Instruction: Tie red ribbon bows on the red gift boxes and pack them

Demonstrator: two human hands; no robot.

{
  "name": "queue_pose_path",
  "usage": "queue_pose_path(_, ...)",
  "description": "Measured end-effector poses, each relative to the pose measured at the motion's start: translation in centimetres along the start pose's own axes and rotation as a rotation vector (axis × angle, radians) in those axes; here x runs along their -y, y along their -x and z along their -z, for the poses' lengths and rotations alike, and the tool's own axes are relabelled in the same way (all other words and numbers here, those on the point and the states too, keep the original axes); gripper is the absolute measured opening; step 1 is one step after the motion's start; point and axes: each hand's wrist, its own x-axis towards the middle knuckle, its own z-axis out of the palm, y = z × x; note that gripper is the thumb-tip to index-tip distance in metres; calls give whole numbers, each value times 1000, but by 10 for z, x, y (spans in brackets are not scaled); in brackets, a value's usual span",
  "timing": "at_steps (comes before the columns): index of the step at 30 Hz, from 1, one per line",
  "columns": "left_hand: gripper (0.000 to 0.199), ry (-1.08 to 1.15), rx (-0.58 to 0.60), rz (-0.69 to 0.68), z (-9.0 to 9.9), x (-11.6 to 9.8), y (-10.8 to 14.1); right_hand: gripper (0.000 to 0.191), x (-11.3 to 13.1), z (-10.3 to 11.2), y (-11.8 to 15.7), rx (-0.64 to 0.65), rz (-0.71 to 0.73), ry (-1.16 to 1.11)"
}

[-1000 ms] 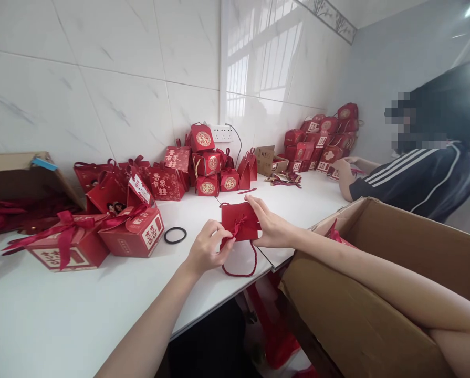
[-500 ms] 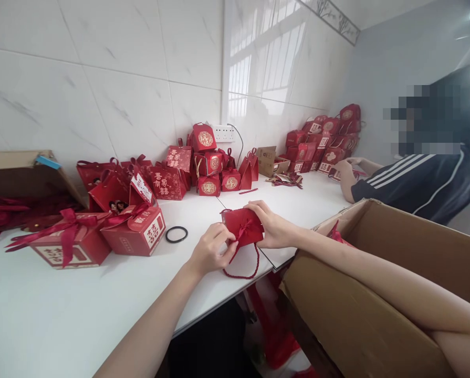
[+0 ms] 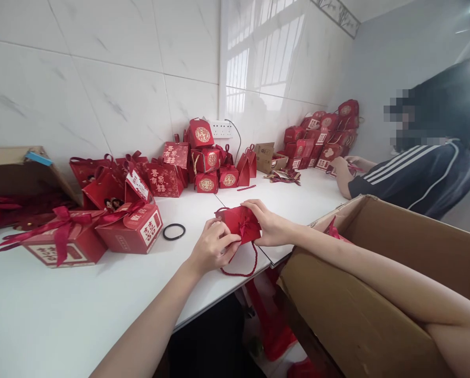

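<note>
A small red gift box (image 3: pixel 235 221) with a red ribbon bow (image 3: pixel 244 227) on its face is between my hands, near the table's front edge. My left hand (image 3: pixel 216 245) grips the box's near left side, thumb and fingers closed beside the bow. From the far right, my right hand (image 3: pixel 267 224) holds the box with fingers over its upper edge. A twisted red cord handle (image 3: pixel 242 274) loops down toward me onto the white table (image 3: pixel 148 294). Fingertips behind the box are hidden.
Red gift boxes (image 3: pixel 130 231) and a black ring (image 3: pixel 174 231) lie to the left. More boxes (image 3: pixel 206 160) stack along the wall. A large open cardboard box (image 3: pixel 337 299) is under my right arm. A co-worker (image 3: pixel 411 173) sits at the far right, hands on a red item.
The view has shifted slightly, moving everything a little left. My left thumb has moved along the box's lower edge by the bow; both hands still hold the box.
</note>
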Motion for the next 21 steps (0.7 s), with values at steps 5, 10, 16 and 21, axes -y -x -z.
queue_pose_path(5, 5, 145, -62, 218, -2, 0, -1, 85, 0, 0, 0, -1, 2, -8)
queue_pose_path(10, 9, 246, -116, 576, -3, -1, 0, 82, 3, 2, -1, 13, 58, -33)
queue_pose_path(16, 10, 256, -93, 642, -4, -4, 0, 77, 7, 6, -1, 6, 92, -14)
queue_pose_path(21, 11, 274, -130, 676, -5, -4, -1, 81, 10, 4, 2, 52, 83, 11)
